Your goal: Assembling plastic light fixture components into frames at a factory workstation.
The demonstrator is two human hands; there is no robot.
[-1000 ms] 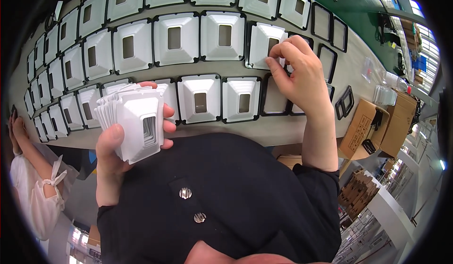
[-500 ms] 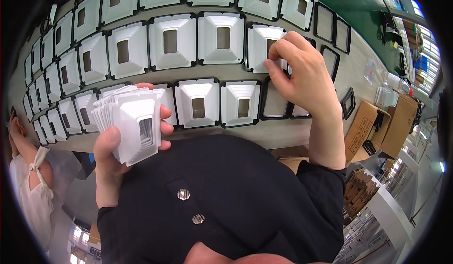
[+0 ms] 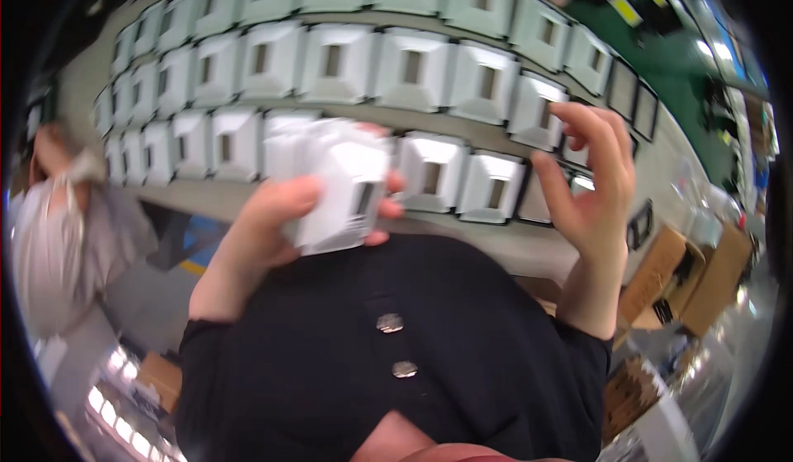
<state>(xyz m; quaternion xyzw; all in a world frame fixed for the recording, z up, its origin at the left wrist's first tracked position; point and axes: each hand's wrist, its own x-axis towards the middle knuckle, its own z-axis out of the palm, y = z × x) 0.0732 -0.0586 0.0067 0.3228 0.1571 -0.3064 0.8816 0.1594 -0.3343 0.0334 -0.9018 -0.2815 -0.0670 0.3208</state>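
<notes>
A fanned stack of white plastic covers (image 3: 334,189), each stepped and with a rectangular opening, is gripped in my left hand (image 3: 268,210) in front of my chest. Its thumb presses on the near side and its fingers wrap round the far edge. My right hand (image 3: 601,185) hovers over the table's right part, thumb and fingers apart with nothing between them. Just beyond its fingertips a white cover (image 3: 529,115) lies in a black frame. Below that hand, a black frame (image 3: 535,196) without a cover is partly hidden. The picture is blurred by motion.
Curved rows of black frames with white covers (image 3: 333,61) fill the table. Bare black frames (image 3: 644,111) lie at the far right end. An open cardboard box (image 3: 661,289) stands to the right. At the left edge sits another person (image 3: 66,231) in light clothing.
My right hand has drawn back from the cover in the middle row, and its fingers have spread. My left hand still grips the stack. The whole view has shifted and tilted.
</notes>
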